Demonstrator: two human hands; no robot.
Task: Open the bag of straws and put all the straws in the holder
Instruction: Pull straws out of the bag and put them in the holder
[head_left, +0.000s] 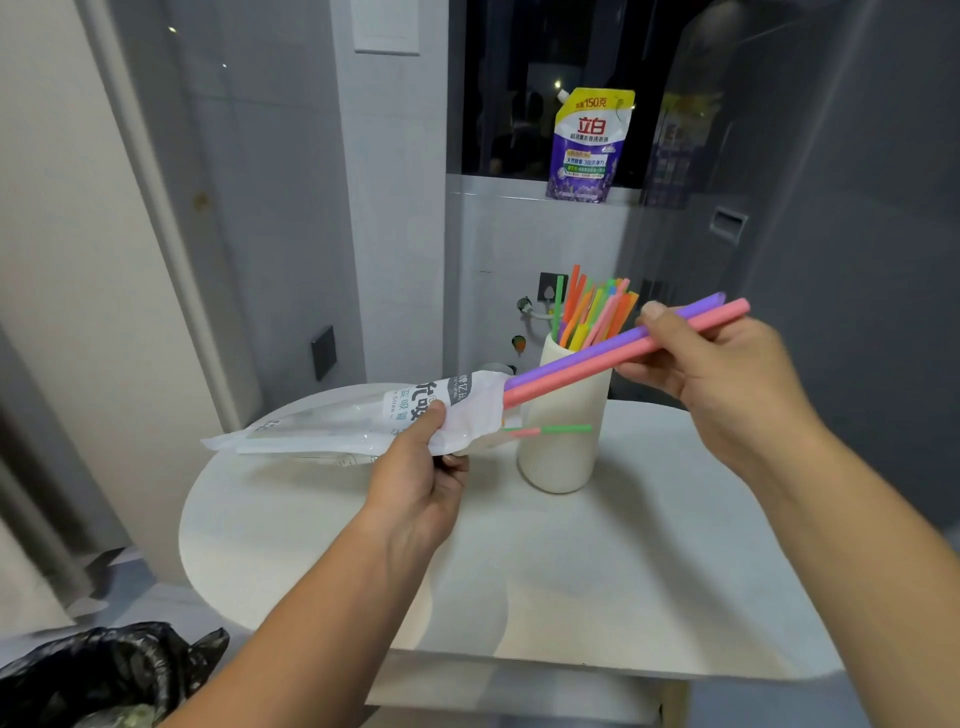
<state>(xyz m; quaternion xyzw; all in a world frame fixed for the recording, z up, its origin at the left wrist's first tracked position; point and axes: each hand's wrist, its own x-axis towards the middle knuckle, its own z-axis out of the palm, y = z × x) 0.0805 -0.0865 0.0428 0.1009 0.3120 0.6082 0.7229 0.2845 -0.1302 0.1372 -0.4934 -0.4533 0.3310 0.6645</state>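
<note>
My left hand (422, 480) grips the clear and white straw bag (332, 423) near its open mouth and holds it level above the white table (597, 571). My right hand (727, 374) pinches a purple straw (582, 353) and a pink straw (613, 361), both part way out of the bag's mouth. Thin green and pink straw ends (550, 430) also stick out of the bag lower down. Behind them stands the cream cylindrical holder (561, 462), upright, with several orange, green, yellow and pink straws (592, 312) in it.
A purple and yellow detergent pouch (589, 148) leans on the window ledge behind the table. A black bin bag (104, 675) sits on the floor at the lower left. Grey walls close in at the back and right.
</note>
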